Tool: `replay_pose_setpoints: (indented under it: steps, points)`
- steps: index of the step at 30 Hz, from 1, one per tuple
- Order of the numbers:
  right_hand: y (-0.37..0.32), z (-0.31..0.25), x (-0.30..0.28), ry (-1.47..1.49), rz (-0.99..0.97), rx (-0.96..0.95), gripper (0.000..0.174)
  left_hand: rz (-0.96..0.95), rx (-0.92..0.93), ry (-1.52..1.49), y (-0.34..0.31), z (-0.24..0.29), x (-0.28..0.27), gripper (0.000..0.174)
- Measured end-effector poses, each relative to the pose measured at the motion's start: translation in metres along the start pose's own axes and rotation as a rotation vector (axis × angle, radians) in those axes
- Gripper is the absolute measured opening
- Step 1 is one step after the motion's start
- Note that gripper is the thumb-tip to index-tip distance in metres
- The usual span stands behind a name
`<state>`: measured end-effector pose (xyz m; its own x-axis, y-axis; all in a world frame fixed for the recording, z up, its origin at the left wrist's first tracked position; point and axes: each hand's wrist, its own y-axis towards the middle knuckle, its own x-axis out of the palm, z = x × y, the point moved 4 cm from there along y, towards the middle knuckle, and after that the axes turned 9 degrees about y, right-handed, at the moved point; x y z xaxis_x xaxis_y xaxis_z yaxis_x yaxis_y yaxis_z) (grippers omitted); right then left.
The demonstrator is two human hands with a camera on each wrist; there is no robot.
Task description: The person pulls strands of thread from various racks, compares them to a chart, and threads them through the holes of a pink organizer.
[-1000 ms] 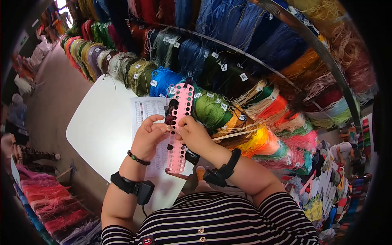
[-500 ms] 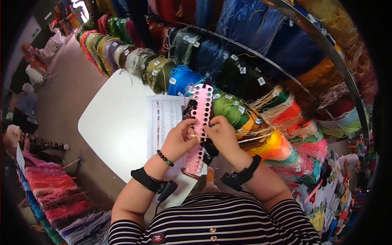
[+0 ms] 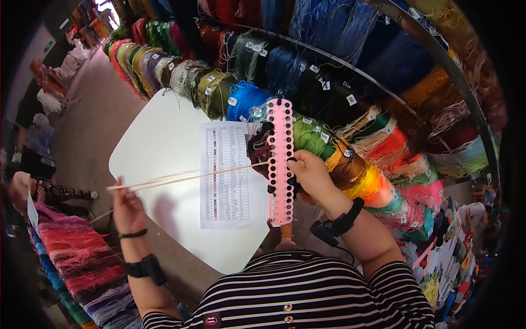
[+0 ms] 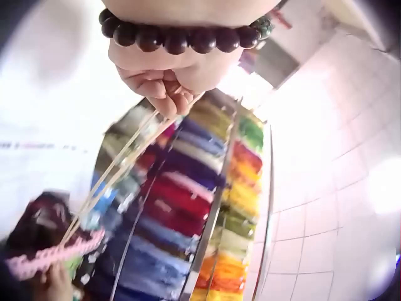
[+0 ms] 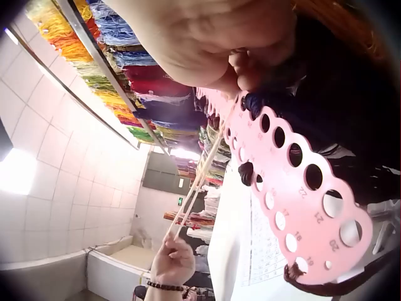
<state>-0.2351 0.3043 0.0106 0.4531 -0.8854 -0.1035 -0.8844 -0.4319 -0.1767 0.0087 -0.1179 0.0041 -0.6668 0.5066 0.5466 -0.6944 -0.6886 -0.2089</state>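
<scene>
A pink thread organizer card (image 3: pixel 281 211) with numbered holes along both long edges stands lengthwise before me. My right hand (image 3: pixel 313 174) grips its right edge near the middle, thumb and fingers closed on the rim. A doubled cream thread (image 3: pixel 219 171) runs taut from a hole of the card out to the left. Its far end is pinched in the curled fingers of my left hand (image 3: pixel 130 211), well out beyond the table edge. Dark maroon and black threads (image 3: pixel 260 147) hang knotted in the card's left holes; in the right wrist view a dark knot (image 5: pixel 246 172) shows in another hole.
A printed chart (image 3: pixel 227 197) lies on the white table (image 3: pixel 148 131) beneath the thread. Green skeins (image 3: pixel 312 137) and blue skeins (image 3: pixel 249 98) line a rack directly behind the card. Reddish skeins (image 3: pixel 71 249) hang at lower left, and a metal rail (image 3: pixel 438 68) curves overhead on the right.
My left hand has moved from beside the card far out to the left, drawing the cream thread out long and straight. My right hand has stayed at the card's edge.
</scene>
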Motion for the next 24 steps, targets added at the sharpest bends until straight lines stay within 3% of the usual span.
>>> replay_pose_setpoints:
  steps: [1, 2, 5, 7, 8, 9, 12, 13, 14, 15, 17, 19, 24]
  points:
    - [0.000, 0.002, -0.001, 0.019, 0.007, -0.014, 0.012, 0.119, 0.050, -0.106, -0.017, 0.023, 0.000, 0.031]
    - [-0.004, -0.008, 0.003, 0.044, 0.004, -0.025, 0.010, -0.097, 0.119, -0.196, -0.016, 0.033, -0.034, 0.032]
    - [-0.016, -0.012, 0.014, 0.000, -0.041, 0.016, 0.010, 0.138, -0.001, 0.354, -0.050, 0.041, -0.082, 0.029]
    - [-0.009, 0.007, 0.017, -0.019, -0.070, -0.021, 0.011, 0.201, -0.205, 0.728, -0.065, 0.027, -0.098, 0.028]
    - [-0.004, 0.013, 0.022, 0.004, -0.057, -0.062, 0.012, 0.343, -0.305, 0.810, -0.071, 0.021, -0.104, 0.034]
    - [0.000, 0.013, 0.025, 0.024, -0.040, -0.104, 0.012, 0.388, -0.282, 0.955, -0.073, 0.023, -0.110, 0.035]
    - [0.017, 0.020, 0.030, 0.176, 0.002, 0.092, 0.018, 0.377, -0.123, 1.280, -0.052, 0.027, -0.164, 0.043]
    - [0.020, 0.022, 0.030, 0.137, 0.008, 0.097, 0.024, 0.317, -0.007, 1.312, -0.038, 0.029, -0.148, 0.046]
    - [0.022, 0.024, 0.029, 0.085, 0.014, 0.085, 0.028, 0.313, -0.014, 1.250, -0.031, 0.026, -0.136, 0.045]
    - [0.020, 0.024, 0.026, 0.038, 0.015, 0.079, 0.032, 0.314, -0.025, 1.194, -0.044, 0.030, -0.089, 0.043]
    - [0.003, 0.007, 0.017, 0.085, 0.005, 0.072, 0.037, 0.178, 0.029, 1.106, -0.047, 0.013, -0.027, 0.040]
    - [-0.016, -0.009, -0.002, -0.049, 0.031, -0.031, 0.042, -0.079, -0.038, 1.050, -0.057, -0.012, 0.030, 0.036]
    - [-0.066, -0.061, -0.097, -0.280, 0.238, -0.311, 0.023, -0.482, -0.172, 1.022, -0.093, -0.073, 0.151, 0.034]
